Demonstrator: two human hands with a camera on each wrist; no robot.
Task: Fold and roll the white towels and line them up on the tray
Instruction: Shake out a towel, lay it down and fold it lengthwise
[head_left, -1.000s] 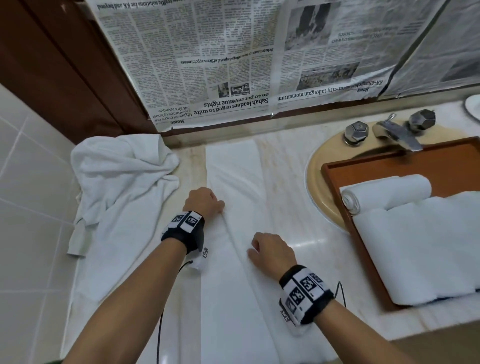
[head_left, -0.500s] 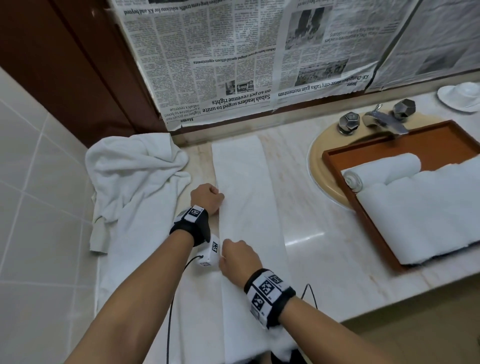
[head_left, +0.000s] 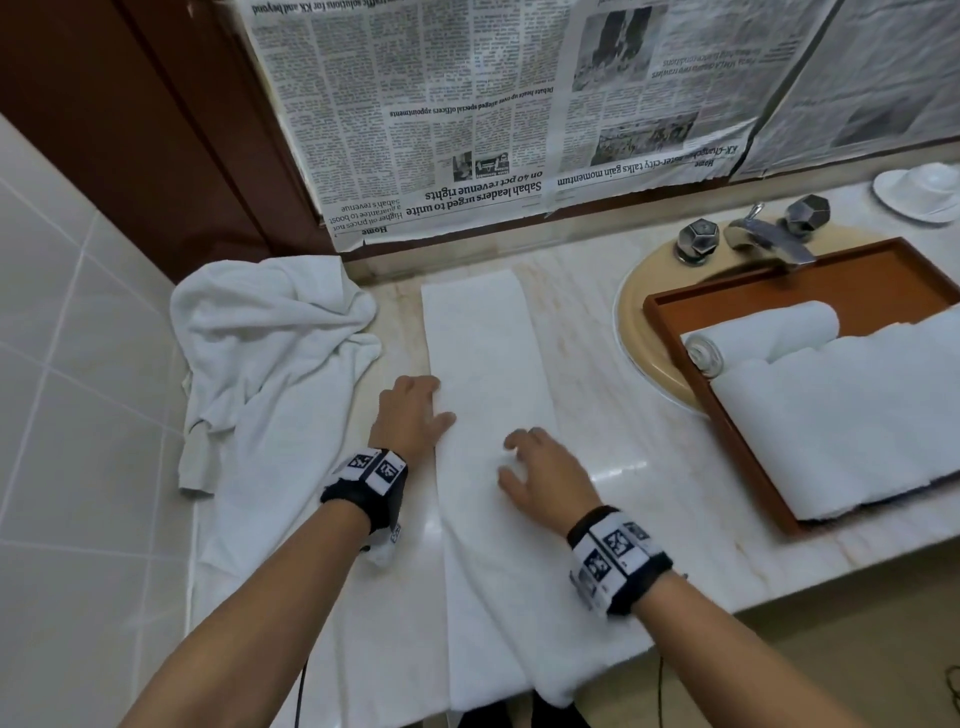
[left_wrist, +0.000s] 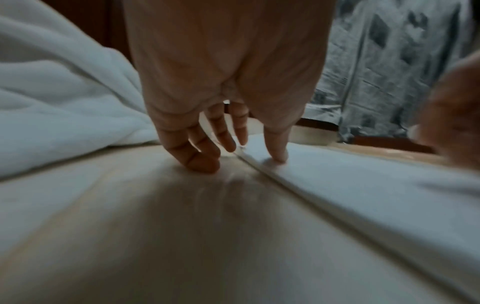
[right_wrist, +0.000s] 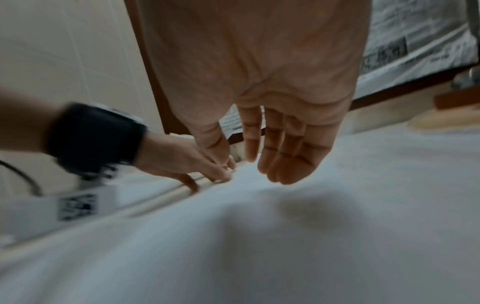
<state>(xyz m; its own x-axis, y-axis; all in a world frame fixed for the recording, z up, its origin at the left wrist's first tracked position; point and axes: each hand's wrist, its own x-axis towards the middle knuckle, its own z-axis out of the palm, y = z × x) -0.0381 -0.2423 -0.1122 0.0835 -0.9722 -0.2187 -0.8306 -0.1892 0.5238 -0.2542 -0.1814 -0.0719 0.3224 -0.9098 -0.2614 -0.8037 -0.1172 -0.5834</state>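
A white towel (head_left: 488, 353), folded into a long narrow strip, lies on the marble counter and hangs over the front edge. My left hand (head_left: 415, 410) rests at its left edge, fingers on the counter (left_wrist: 202, 162) and the thumb pressing the towel's folded edge (left_wrist: 337, 181). My right hand (head_left: 530, 467) hovers open just above the strip (right_wrist: 285, 236), fingers relaxed and holding nothing. On the right a brown wooden tray (head_left: 670, 312) carries rolled white towels (head_left: 769, 332).
A crumpled pile of white towels (head_left: 260, 343) lies at the left by the tiled wall. The tray sits over a beige sink (head_left: 631, 322) with a metal tap (head_left: 763, 236). Newspaper (head_left: 493, 104) covers the wall behind. A white dish (head_left: 919, 189) stands far right.
Both hands have let go of the towel's long edge after folding it leftward. The fists opened; the right hand lifted above the strip and the left now rests flat at its edge.
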